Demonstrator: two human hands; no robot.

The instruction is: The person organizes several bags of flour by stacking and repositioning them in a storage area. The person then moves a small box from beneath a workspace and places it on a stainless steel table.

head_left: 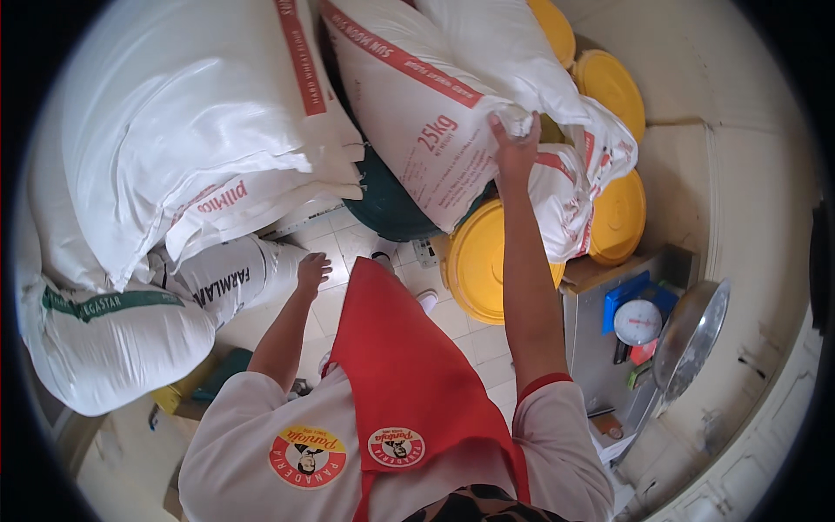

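Note:
My right hand (515, 152) reaches forward and grips the gathered corner of a white flour sack (396, 109) with red bands and print. That sack leans over a dark green rounded container (383, 196), which shows only in part beneath it. Lower and to the left, my left hand (313, 271) hangs over the tiled floor with its fingers apart, holding nothing. Closest to it are a white sack with black lettering (248, 278) and the large white sack (191, 113) stacked above that.
Yellow-lidded drums (487, 261) stand on the right, beside a crumpled white sack (561, 204). A metal counter at right carries a dial scale (637, 323) and a big metal bowl (693, 339). Another white sack with a green band (122, 348) bulges at far left.

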